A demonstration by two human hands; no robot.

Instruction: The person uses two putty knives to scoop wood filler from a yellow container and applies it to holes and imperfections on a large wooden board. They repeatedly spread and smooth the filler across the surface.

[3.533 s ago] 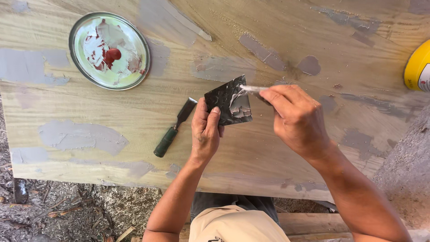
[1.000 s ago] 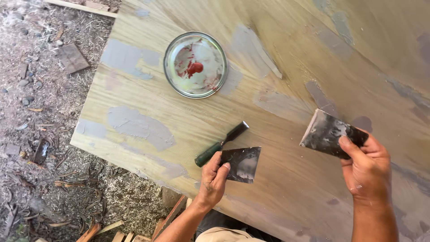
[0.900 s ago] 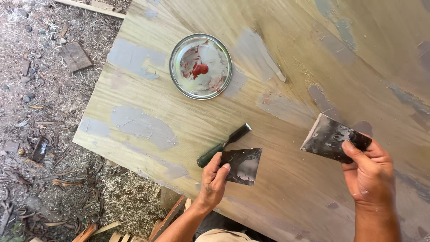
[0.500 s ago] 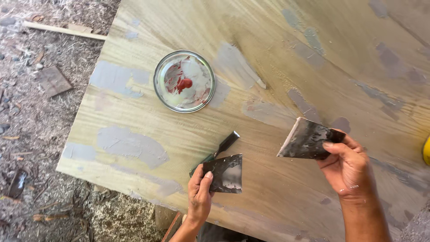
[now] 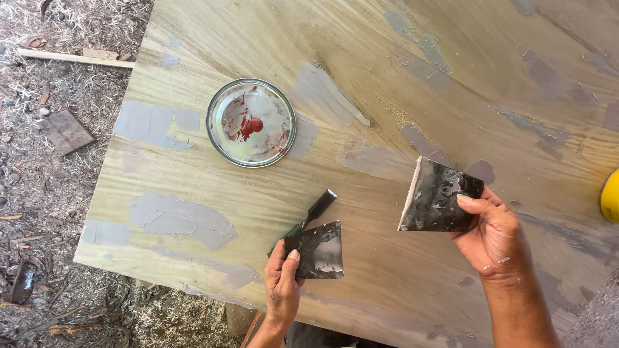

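Observation:
My left hand grips a small dark flat scraper blade by its near corner, low over the wooden board. My right hand holds a larger dark scraper blade above the board, its left edge coated with pale filler. A round metal tin lid with grey filler and a red blob rests on the board to the upper left. A green-handled tool lies on the board just behind the small blade.
The board carries several grey filler patches. Its left edge and near edge drop to ground covered in wood shavings and scraps. A yellow round object shows at the right edge.
The two blades, held together earlier, are now apart, one in each hand. The view has shifted, and my right hand holds its blade steady over the board's right half.

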